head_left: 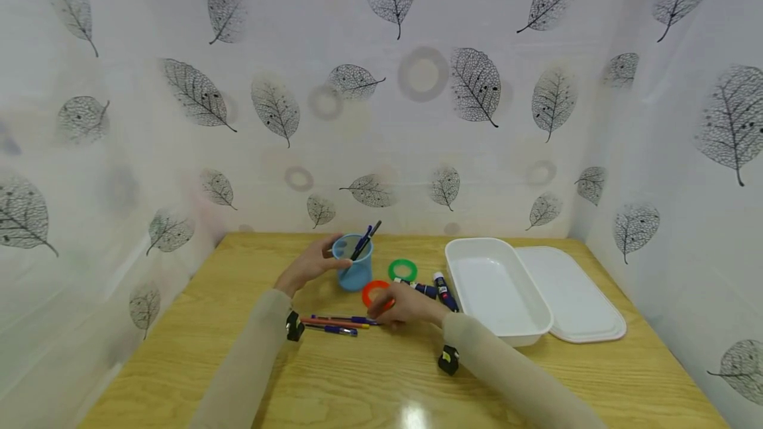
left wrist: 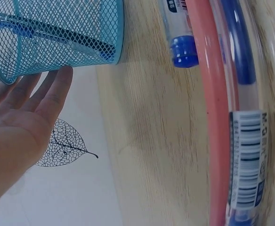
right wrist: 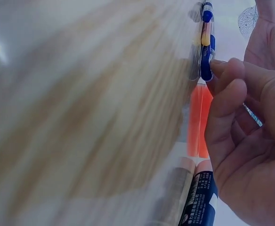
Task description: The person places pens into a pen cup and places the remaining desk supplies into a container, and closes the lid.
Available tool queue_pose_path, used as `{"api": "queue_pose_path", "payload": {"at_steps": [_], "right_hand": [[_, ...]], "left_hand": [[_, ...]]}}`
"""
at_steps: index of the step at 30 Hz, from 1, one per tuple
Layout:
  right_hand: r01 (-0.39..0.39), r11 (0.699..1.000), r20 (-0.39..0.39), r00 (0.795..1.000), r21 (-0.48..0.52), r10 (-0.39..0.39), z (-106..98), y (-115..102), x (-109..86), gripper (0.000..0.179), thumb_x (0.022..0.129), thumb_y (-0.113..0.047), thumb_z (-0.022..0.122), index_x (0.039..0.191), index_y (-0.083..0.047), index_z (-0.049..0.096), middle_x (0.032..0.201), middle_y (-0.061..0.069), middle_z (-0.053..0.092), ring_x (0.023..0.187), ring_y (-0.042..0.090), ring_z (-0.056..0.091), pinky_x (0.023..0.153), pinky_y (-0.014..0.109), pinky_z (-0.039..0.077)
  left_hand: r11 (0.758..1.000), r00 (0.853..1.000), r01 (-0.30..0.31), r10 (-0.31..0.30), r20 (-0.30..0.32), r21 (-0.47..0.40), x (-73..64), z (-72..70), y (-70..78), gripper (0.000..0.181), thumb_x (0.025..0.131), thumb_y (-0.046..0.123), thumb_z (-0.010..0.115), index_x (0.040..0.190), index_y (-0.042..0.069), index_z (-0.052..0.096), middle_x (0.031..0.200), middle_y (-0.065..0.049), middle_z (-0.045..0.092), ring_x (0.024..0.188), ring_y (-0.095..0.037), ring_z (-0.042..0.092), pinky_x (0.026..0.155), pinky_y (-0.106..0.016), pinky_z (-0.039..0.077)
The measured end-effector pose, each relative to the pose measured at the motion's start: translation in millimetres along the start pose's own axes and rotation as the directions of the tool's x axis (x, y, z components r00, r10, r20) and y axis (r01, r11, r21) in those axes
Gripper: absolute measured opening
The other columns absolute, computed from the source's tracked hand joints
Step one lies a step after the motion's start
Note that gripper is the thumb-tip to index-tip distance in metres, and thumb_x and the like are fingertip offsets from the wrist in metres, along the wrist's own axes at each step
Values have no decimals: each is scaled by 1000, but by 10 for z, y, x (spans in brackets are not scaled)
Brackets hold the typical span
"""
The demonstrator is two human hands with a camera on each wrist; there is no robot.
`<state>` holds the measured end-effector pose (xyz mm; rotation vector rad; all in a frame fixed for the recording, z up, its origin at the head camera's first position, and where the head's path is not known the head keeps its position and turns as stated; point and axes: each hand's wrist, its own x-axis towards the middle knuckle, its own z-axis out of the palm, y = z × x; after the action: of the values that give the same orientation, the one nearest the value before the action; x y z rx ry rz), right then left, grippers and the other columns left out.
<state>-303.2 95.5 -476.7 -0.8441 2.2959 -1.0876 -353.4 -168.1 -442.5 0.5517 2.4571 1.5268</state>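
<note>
Left hand curled round the light-blue mesh pen cup, thumb in front, fingers behind; cup upright, two dark pens leaning in it. Right hand half closed, fingertips at the capped end of a clear-barrelled blue pen lying on the wood-grain table. Looks like contact; can't tell if it's actually pinched, knuckles block the far side. Pen lies beside a long coral-red stick, second blue pen on the near side. Flat orange ring just beyond right hand.
</note>
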Motion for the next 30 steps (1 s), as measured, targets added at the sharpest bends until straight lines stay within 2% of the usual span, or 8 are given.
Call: {"api": "queue_pose_path", "payload": {"at_steps": [6, 13, 17, 21, 30], "right_hand": [[1, 999, 9, 1000, -52, -1, -7, 21, -29, 19, 90, -11, 69, 108, -15, 75, 101, -6, 74, 72, 6, 62, 64, 23, 54], [-6, 999, -14, 1000, -46, 5, -15, 15, -94, 17, 89, -12, 71, 105, -13, 76, 102, -3, 75, 88, 5, 65, 75, 23, 55], [13, 997, -20, 1000, -72, -15, -10, 33, -111, 18, 85, -16, 76, 104, -15, 76, 98, -6, 74, 87, 4, 65, 79, 22, 54], [29, 996, -24, 999, -87, -31, 8, 61, -96, 20, 84, -15, 77, 104, -15, 76, 95, -8, 74, 83, 3, 65, 77, 21, 54], [18, 993, -53, 998, -118, -24, 40, 47, -78, 18, 83, -11, 78, 101, -13, 76, 92, -7, 73, 80, 3, 64, 73, 20, 54]], "left_hand": [[1000, 1000, -2, 2, -3, 7, 17, -5, -10, 82, 88, 31, 74, 154, 9, 30, 153, -17, 40, 135, -42, 44, 108, -54, 41], [1000, 1000, -8, 8, 9, -23, 20, -6, -18, 80, 88, 29, 74, 153, 9, 31, 153, -18, 39, 137, -42, 42, 109, -55, 39], [999, 1000, -16, 17, 15, -38, 22, -3, -14, 80, 89, 28, 74, 153, 8, 31, 153, -20, 38, 137, -43, 41, 109, -56, 38], [999, 999, -26, 27, 21, -46, 12, -3, -5, 78, 89, 26, 73, 153, 7, 31, 153, -22, 38, 138, -43, 40, 110, -55, 38], [999, 1000, -5, 5, 2, -41, 12, 1, 0, 77, 88, 28, 74, 152, 11, 35, 152, -16, 41, 138, -41, 42, 109, -55, 39]]}}
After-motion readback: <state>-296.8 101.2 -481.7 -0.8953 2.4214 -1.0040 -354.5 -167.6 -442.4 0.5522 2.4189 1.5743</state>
